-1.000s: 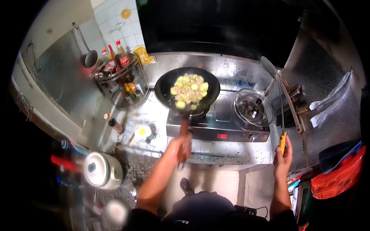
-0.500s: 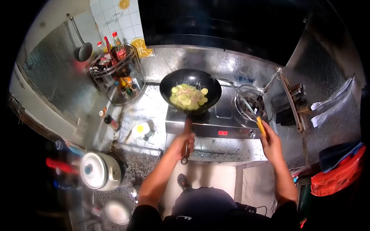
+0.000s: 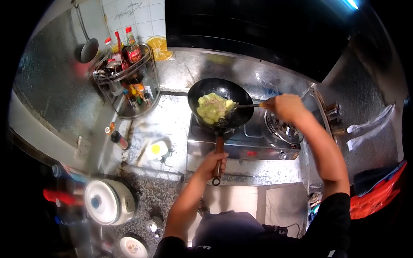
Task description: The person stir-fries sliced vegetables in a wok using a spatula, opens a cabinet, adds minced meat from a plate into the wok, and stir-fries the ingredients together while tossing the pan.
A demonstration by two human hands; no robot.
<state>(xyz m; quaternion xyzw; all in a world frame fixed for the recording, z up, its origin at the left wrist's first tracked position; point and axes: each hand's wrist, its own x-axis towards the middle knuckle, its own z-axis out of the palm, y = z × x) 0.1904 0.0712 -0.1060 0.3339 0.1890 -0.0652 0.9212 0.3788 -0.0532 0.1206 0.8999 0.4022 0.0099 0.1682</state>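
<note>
A black wok [image 3: 243, 114] sits over the left burner of the gas stove [image 3: 202, 147]. Pale green slices with pinkish bits [image 3: 210, 109] lie heaped in it, left of centre. My left hand [image 3: 213, 165] is wrapped round the wok's brown wooden handle [image 3: 220, 145]. From the right, my right hand [image 3: 284, 107] grips a spatula [image 3: 248, 105] by its yellowish handle, the metal shaft reaching over the wok rim. The spatula's working end is among the food at its right side and only partly visible.
At the left stand a corner rack [image 3: 129, 75] of bottles, a dark-capped jar [image 3: 119, 139] and a white rice cooker [image 3: 103, 202]. A ladle [image 3: 89, 49] hangs on the wall. A black range hood [image 3: 254, 34] overhangs the stove. The right burner [image 3: 284, 129] has a ring-shaped stand.
My right hand has swung up and left, bringing the spatula from above the right burner into the wok's food. The view has shifted slightly; my left hand still holds the wok handle.
</note>
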